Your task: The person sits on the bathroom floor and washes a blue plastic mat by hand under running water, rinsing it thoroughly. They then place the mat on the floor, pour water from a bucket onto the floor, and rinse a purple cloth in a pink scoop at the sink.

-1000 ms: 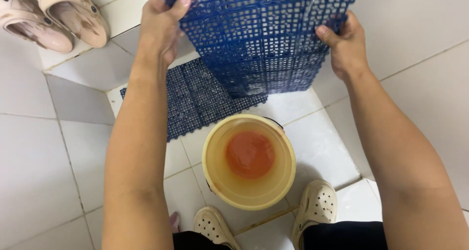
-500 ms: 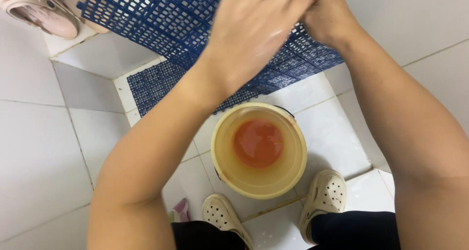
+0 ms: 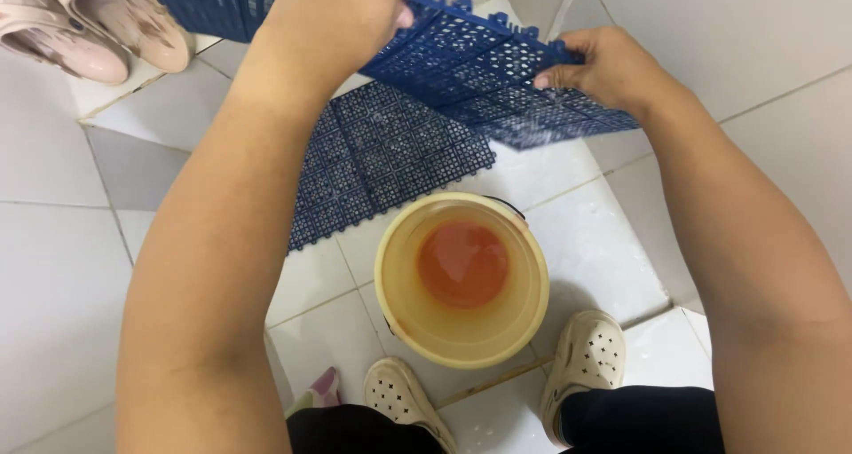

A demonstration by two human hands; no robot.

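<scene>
Floor: white tiles [image 3: 53,268] all around, wet in spots.
Held mat: a blue plastic mat with little holes [image 3: 497,72], up in the air, tilted, above the floor and beyond the bucket.
Floor mat: another blue mat with holes [image 3: 382,165], lying flat on the tiles, just behind the bucket.
Bucket: a yellow bucket [image 3: 404,321], standing between the mats and the feet, with orange-brown water inside.
Left hand: the left hand [image 3: 342,10] is closed on the top edge of the held mat.
Right hand: the right hand [image 3: 603,63] pinches the mat's right side, fingers curled around it.
Shoes worn: cream clogs with holes [image 3: 586,361], near the bucket.
Other shoes: pink slippers [image 3: 89,19], top left corner, well apart.
</scene>
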